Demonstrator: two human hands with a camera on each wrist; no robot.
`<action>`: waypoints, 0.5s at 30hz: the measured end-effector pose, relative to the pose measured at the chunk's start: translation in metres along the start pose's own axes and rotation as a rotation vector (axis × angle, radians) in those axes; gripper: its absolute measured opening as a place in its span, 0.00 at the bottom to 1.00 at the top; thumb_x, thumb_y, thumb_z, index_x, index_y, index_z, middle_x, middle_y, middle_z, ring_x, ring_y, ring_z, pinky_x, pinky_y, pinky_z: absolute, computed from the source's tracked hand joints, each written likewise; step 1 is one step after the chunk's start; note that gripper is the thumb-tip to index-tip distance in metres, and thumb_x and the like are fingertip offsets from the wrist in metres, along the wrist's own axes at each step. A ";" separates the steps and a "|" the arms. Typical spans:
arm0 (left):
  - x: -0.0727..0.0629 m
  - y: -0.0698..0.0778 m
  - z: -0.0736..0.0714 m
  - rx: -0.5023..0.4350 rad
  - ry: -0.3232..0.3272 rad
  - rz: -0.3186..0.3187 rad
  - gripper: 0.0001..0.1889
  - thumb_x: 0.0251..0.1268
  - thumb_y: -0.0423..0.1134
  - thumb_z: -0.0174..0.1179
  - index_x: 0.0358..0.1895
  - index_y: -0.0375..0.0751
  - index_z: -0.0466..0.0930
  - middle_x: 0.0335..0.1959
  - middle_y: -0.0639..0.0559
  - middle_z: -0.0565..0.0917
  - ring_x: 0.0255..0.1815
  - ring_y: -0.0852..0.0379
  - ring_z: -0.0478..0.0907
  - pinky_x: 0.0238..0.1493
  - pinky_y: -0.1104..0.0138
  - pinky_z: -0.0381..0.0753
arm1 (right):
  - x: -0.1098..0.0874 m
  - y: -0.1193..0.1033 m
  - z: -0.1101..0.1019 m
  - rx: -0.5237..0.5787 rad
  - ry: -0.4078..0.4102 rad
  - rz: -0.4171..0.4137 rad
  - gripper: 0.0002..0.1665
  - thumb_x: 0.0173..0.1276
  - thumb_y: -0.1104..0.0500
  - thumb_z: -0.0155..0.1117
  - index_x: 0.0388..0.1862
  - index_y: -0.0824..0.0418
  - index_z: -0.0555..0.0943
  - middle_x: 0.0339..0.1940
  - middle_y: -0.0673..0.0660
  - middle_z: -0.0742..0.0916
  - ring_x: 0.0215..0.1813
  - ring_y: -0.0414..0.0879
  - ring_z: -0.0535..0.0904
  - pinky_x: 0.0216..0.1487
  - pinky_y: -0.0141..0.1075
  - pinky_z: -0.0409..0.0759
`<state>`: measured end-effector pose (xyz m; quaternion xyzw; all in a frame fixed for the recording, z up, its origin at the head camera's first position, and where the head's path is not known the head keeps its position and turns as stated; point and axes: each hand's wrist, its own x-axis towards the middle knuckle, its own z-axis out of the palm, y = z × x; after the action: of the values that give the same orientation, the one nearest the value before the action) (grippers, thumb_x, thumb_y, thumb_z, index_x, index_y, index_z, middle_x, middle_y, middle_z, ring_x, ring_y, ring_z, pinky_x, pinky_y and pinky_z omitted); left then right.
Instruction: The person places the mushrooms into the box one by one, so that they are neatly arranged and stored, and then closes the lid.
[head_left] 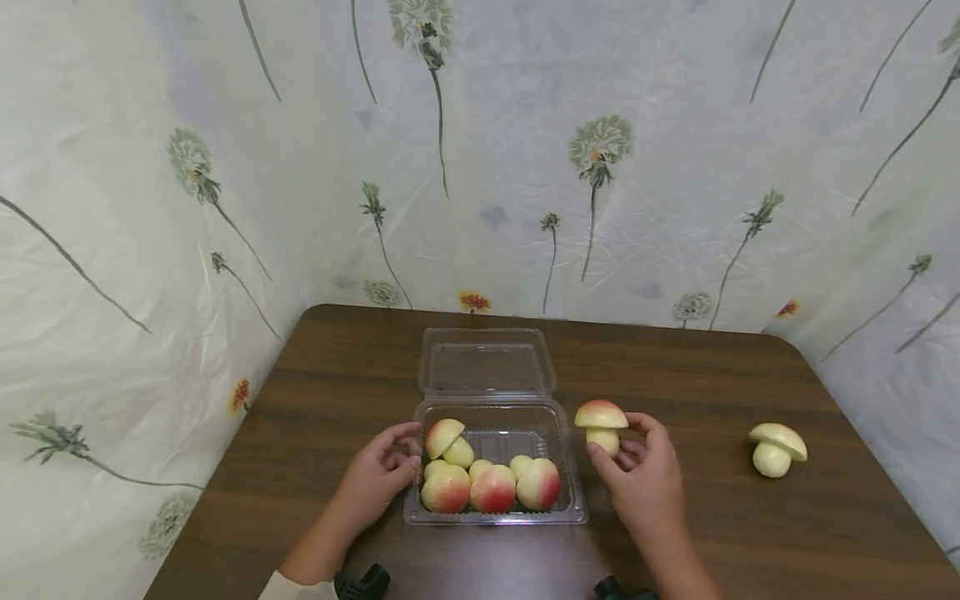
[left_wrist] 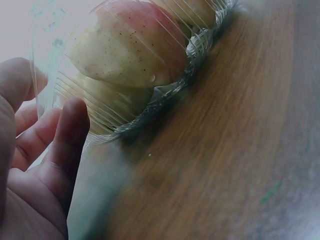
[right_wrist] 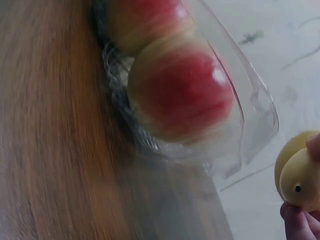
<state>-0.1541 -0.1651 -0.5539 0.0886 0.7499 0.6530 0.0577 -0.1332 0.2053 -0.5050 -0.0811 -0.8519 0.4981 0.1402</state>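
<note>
Right hand (head_left: 648, 475) grips mushroom (head_left: 601, 416) between container wall (head_left: 573, 467) and lone mushroom (head_left: 774, 457).

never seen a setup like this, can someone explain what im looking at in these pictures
There is no robot here: a person is working bare-handed. The wide picture comes from a camera on the person's head; the two close ones come from cameras on each wrist. On the brown table sits a clear box, its lid open, with four mushroom-shaped pieces inside. The left hand is at the box's left edge. The right hand holds a fifth piece just beside the box, and a sixth piece sits farther right.
</note>
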 end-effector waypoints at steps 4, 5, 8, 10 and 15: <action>0.001 0.000 -0.001 0.008 -0.001 0.001 0.25 0.73 0.27 0.62 0.71 0.35 0.73 0.48 0.41 0.78 0.32 0.60 0.82 0.39 0.69 0.84 | -0.003 -0.003 0.005 0.006 0.003 -0.003 0.41 0.64 0.59 0.80 0.71 0.64 0.69 0.67 0.63 0.77 0.60 0.56 0.84 0.49 0.17 0.79; 0.001 0.000 -0.001 0.007 -0.001 0.002 0.25 0.73 0.27 0.62 0.71 0.35 0.73 0.48 0.40 0.78 0.32 0.60 0.82 0.39 0.69 0.84 | -0.003 -0.004 0.007 0.010 0.002 -0.003 0.41 0.63 0.60 0.80 0.71 0.64 0.69 0.67 0.63 0.77 0.60 0.55 0.84 0.50 0.16 0.79; 0.001 0.001 0.000 0.004 -0.003 0.006 0.25 0.72 0.27 0.62 0.71 0.33 0.73 0.48 0.40 0.78 0.32 0.60 0.82 0.38 0.69 0.84 | -0.005 -0.007 0.011 0.011 -0.005 -0.012 0.41 0.63 0.61 0.80 0.70 0.64 0.69 0.66 0.63 0.77 0.60 0.55 0.84 0.50 0.15 0.77; 0.000 0.001 0.000 0.001 -0.002 0.010 0.25 0.72 0.27 0.63 0.70 0.33 0.73 0.47 0.40 0.79 0.32 0.61 0.82 0.38 0.69 0.84 | -0.006 -0.009 0.013 0.009 -0.018 -0.023 0.41 0.63 0.60 0.80 0.71 0.64 0.69 0.65 0.63 0.78 0.60 0.56 0.84 0.50 0.14 0.77; 0.000 0.002 0.001 -0.005 -0.001 0.003 0.25 0.72 0.26 0.62 0.70 0.34 0.73 0.47 0.41 0.78 0.31 0.61 0.82 0.38 0.70 0.84 | -0.007 -0.013 0.017 0.002 -0.044 -0.045 0.41 0.63 0.58 0.80 0.70 0.64 0.69 0.63 0.63 0.79 0.59 0.56 0.85 0.51 0.14 0.76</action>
<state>-0.1537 -0.1644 -0.5521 0.0900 0.7479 0.6551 0.0575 -0.1314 0.1831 -0.5027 -0.0508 -0.8559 0.4972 0.1328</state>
